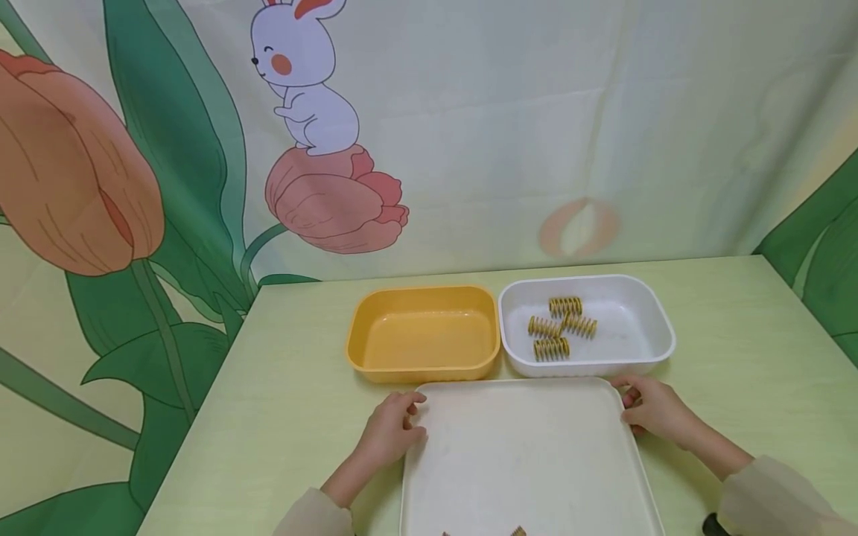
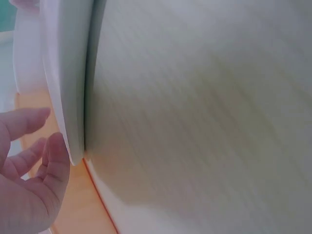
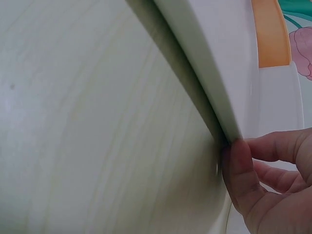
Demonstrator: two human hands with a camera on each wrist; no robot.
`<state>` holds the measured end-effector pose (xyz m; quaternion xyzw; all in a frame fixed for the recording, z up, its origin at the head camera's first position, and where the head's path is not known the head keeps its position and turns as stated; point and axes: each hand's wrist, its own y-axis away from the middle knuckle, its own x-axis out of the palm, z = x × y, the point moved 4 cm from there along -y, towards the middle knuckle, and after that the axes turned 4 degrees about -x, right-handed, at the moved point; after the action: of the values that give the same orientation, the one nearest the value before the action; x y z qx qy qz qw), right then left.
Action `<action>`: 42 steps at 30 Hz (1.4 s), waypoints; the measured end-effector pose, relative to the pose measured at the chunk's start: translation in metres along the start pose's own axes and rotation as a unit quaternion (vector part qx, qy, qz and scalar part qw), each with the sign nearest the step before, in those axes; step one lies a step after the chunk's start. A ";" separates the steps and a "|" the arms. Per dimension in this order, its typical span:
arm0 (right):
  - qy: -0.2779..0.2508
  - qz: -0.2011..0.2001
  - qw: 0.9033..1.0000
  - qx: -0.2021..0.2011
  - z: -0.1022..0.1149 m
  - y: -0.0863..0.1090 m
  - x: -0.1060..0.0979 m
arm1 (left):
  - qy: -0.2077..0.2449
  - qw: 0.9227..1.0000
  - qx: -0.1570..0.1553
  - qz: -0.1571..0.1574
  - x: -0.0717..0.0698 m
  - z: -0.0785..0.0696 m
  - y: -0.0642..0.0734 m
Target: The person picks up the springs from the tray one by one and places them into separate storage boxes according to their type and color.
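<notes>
White tray (image 1: 523, 454): occupying the near middle of the bench (image 1: 288, 372), its far edge lying just in front of two boxes, its near end running out of the head view.
Left hand (image 1: 389, 432): reaching in from the near left to the tray's far left corner; the thumb is touching the rim and the fingers are bending, with a gap showing between thumb and forefinger. Whether this grip is pinching the tray, I cannot tell.
Right hand (image 1: 657, 413): holding the tray's far right corner, its grip pinching there, the thumb pressing on the outer side wall.
Sleeves (image 1: 771, 491): covering both forearms in pale beige, with something black showing by the right one.
Yellow box (image 1: 422, 376): standing beyond the tray on the left, its inside showing bare yellow.
White box (image 1: 583, 368): standing just beside it on the right.
Springs (image 1: 566, 306): four, gold-coloured, lying close together in the left half of the white box.
Brownish tips (image 1: 518, 531): two, just showing over the tray at the picture's near edge, too cut off to identify.
Backdrop (image 1: 469, 134): hanging behind the bench, showing a white rabbit sitting on a pink tulip.
</notes>
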<state>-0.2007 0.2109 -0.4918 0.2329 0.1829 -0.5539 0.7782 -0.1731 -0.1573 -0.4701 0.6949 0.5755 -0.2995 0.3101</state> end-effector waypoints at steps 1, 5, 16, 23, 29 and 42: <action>-0.001 0.000 1.000 0.000 0.000 0.000 0.000 | 0.004 1.000 0.003 0.008 0.000 -0.001 0.001; 0.000 0.000 1.000 -0.004 -0.001 -0.001 0.000 | 0.008 0.999 0.023 0.044 0.002 -0.005 0.003; 0.010 -0.001 1.000 -0.010 0.005 0.002 0.000 | 0.008 0.991 0.081 0.109 0.004 -0.014 0.009; 0.004 -0.002 1.000 -0.009 0.003 0.001 0.000 | 0.013 0.986 0.100 0.135 0.007 -0.016 0.013; 0.007 -0.001 1.000 -0.006 0.002 0.000 0.001 | 0.024 0.976 0.158 0.149 0.008 -0.019 0.018; 0.009 0.001 1.000 -0.005 0.004 0.001 0.001 | 0.017 0.971 0.111 0.212 0.016 -0.025 0.027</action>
<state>-0.1995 0.2085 -0.4889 0.2341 0.1928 -0.5499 0.7782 -0.1419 -0.1315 -0.4645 0.8359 0.3835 -0.2772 0.2780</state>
